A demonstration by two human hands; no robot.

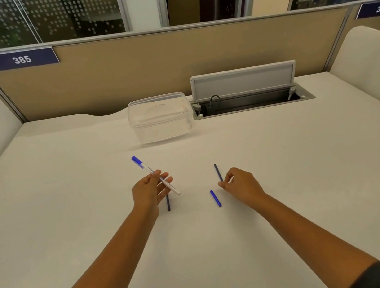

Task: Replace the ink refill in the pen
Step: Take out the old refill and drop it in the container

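My left hand (150, 190) holds a white pen barrel (156, 176) with a blue end, lifted off the table and slanting up to the left. A dark blue refill (168, 203) lies on the table just under that hand, partly hidden by it. My right hand (239, 184) pinches the lower end of a second dark refill (218, 172), which points away from me. A short blue pen piece (215, 198), a cap or tip, lies on the table between my two hands.
A clear plastic container (160, 118) stands at the back middle of the white desk (66, 188). To its right is an open cable tray (252, 101) with a raised lid. A tan partition runs behind, with cushioned dividers on both sides.
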